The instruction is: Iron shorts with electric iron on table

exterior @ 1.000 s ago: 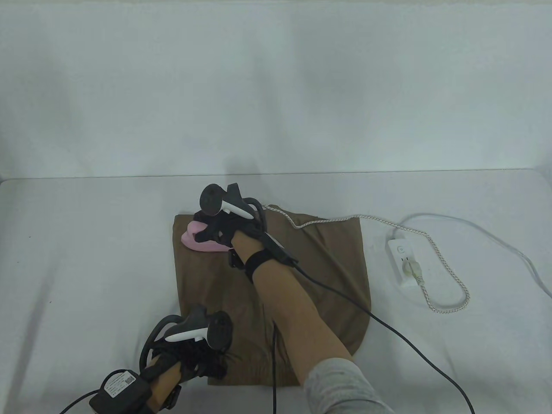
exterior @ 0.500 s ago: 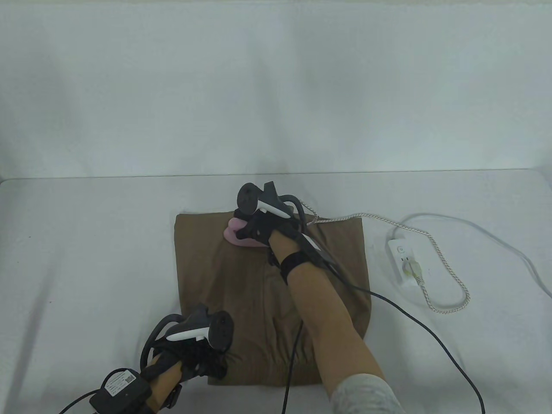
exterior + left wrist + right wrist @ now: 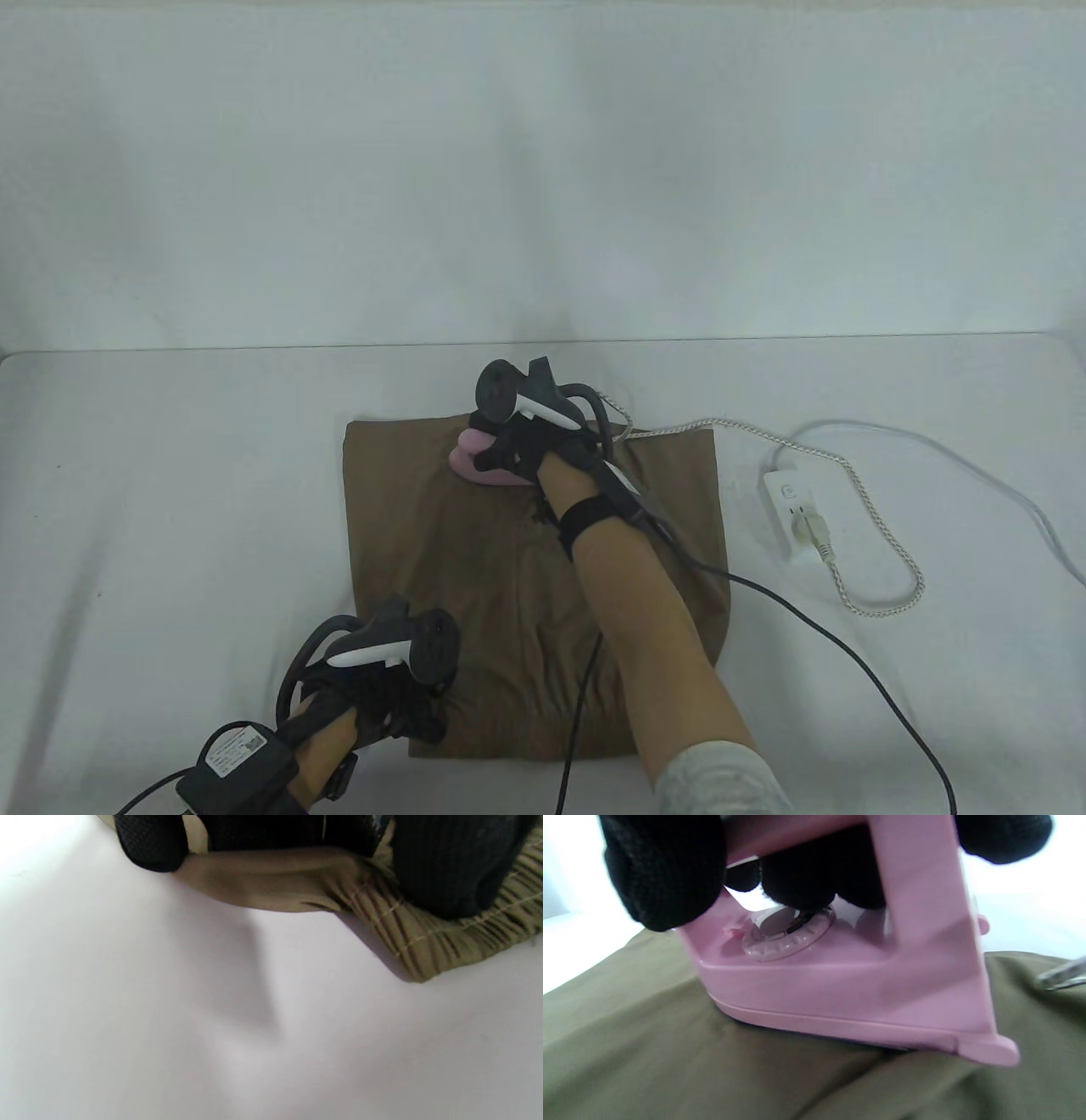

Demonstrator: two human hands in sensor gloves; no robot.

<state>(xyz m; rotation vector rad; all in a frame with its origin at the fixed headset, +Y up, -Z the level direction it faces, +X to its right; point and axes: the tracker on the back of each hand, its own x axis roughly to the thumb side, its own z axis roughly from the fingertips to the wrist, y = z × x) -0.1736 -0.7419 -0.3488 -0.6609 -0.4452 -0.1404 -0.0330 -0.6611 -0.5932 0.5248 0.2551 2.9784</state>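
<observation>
Since a second ago the right hand (image 3: 519, 448) has slid the iron (image 3: 477, 458) from the far-left corner of the shorts (image 3: 475, 560) toward the middle of their far edge, most of that travel in the first half second and only a small nudge after; the left hand (image 3: 386, 696) has kept its place at the near-left corner. Right now the right hand's fingers (image 3: 661, 874) are curled round the pink handle, and the right wrist view shows the soleplate sitting flat on the olive-brown cloth, a round dial (image 3: 787, 928) on the body just under the knuckles. The shorts lie spread on the white-covered bench (image 3: 170, 509), waistband toward the near edge. The left hand rests on that waistband (image 3: 441, 942), and the left wrist view shows gloved fingers (image 3: 449, 866) bearing down on the gathered elastic; they look fairly straight, pressing rather than gripping, though much of the hand is hidden by the tracker. A braided cord (image 3: 857, 492) runs from the iron across the far-right corner of the shorts to a power strip (image 3: 793, 518) lying well to the right on the bench, where it is plugged in
</observation>
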